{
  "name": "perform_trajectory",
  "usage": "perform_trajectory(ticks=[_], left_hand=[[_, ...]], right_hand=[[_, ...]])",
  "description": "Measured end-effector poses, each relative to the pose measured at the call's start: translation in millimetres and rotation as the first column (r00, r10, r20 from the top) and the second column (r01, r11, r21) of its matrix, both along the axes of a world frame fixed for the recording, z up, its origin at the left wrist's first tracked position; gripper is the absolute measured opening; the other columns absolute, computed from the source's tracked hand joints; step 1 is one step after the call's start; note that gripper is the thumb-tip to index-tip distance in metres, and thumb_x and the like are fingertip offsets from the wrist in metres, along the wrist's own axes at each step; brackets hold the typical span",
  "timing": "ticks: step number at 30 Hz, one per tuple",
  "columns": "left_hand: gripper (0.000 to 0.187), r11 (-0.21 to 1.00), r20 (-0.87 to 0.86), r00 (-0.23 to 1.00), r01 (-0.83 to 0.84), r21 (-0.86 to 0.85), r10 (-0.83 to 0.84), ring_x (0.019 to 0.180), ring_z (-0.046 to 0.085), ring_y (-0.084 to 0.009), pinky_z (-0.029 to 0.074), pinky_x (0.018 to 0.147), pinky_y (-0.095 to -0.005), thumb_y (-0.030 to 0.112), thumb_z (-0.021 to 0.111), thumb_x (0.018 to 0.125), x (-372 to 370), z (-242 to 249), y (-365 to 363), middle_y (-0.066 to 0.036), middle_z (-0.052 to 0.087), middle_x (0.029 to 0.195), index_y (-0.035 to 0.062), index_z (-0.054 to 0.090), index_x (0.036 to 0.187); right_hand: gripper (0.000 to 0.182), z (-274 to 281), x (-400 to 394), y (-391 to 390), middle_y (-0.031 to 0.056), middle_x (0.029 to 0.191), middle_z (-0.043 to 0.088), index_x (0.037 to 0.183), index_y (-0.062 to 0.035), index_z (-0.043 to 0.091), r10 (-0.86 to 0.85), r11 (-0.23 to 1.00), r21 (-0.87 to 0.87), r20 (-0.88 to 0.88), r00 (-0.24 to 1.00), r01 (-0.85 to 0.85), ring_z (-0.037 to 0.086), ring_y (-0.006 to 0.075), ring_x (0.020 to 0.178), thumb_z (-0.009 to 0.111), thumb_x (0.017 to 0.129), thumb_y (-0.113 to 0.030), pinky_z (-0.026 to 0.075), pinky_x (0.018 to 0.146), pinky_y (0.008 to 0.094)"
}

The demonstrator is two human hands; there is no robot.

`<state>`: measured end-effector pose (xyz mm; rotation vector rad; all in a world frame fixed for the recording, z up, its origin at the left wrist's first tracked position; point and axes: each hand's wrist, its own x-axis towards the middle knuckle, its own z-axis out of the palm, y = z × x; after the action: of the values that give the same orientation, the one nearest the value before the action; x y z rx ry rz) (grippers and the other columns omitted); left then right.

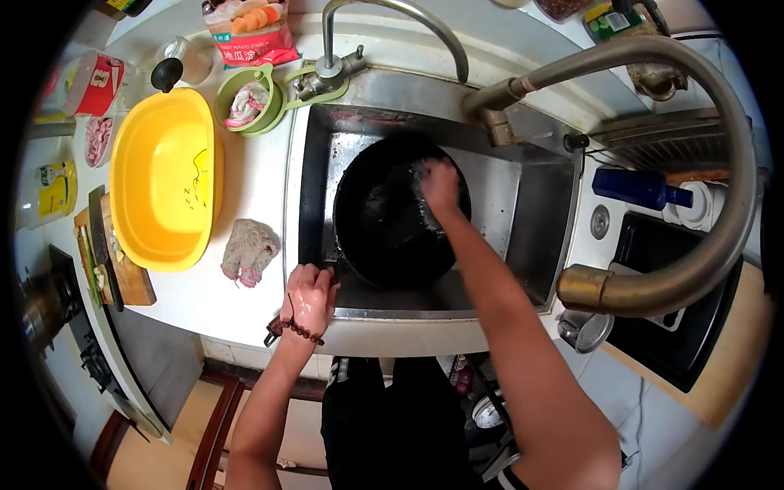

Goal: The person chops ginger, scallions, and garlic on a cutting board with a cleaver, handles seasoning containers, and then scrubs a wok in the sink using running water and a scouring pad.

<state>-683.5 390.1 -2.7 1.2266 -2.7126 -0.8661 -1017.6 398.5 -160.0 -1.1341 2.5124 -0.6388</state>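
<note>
A black wok (384, 220) sits in the steel sink (498, 196), its inside wet with pale streaks. My left hand (310, 298) is closed at the sink's near left edge, around the wok's handle (272, 331), whose dark end shows by the wrist. Inside the wok, at its right side, is my right hand (441, 189), closed and blurred by motion. What its fingers hold, if anything, is hidden. A grey-brown rag (250, 251) lies on the counter, just beyond my left hand.
Left of the sink are a yellow basin (159, 184), a green strainer (245, 102) and a knife (106, 249) on a cutting board (135, 273). A large curved faucet (653, 53) arches over the right side. A blue bottle (633, 186) lies at right.
</note>
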Motion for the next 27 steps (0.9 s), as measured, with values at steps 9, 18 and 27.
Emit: perform_trajectory(ticks=[9, 18, 27], left_hand=[[0.028, 0.999, -0.05, 0.997, -0.052, 0.012, 0.053, 0.085, 0.059, -0.0354, 0.05, 0.077, -0.045, 0.003, 0.078, 0.075, 10, 4, -2, -0.016, 0.058, 0.085, -0.0014, 0.07, 0.101], [0.026, 1.0, -0.063, 0.998, 0.004, -0.017, -0.005, 0.085, 0.058, -0.0335, 0.05, 0.078, -0.0442, 0.006, 0.076, 0.077, 6, -1, 0, -0.014, 0.059, 0.086, -0.0005, 0.07, 0.101], [0.027, 0.999, -0.039, 0.999, -0.037, -0.008, 0.037, 0.085, 0.058, -0.0349, 0.05, 0.078, -0.0448, 0.005, 0.076, 0.077, 7, 0, -1, -0.015, 0.058, 0.086, -0.0004, 0.07, 0.102]], right_hand=[[0.008, 5, 142, 27, 0.0176, 0.104, 0.071, 0.086, -0.0047, 0.07, 0.485, 0.874, -0.259, 0.426, 0.763, -0.411, 0.068, 0.0424, 0.102, 0.071, 0.079, -0.002, 0.054, 0.089, 0.0448], [0.011, -32, -15, 24, 0.0228, 0.089, 0.069, 0.086, -0.0018, 0.072, 0.275, 0.946, 0.232, -0.196, 0.941, -0.228, 0.069, 0.0413, 0.092, 0.071, 0.075, -0.005, 0.055, 0.081, 0.0517], [0.005, 1, 142, -21, 0.0119, 0.083, 0.069, 0.074, -0.0079, 0.064, 0.447, 0.869, -0.406, 0.392, 0.804, -0.285, 0.067, 0.0362, 0.083, 0.068, 0.075, -0.005, 0.048, 0.075, 0.0446]])
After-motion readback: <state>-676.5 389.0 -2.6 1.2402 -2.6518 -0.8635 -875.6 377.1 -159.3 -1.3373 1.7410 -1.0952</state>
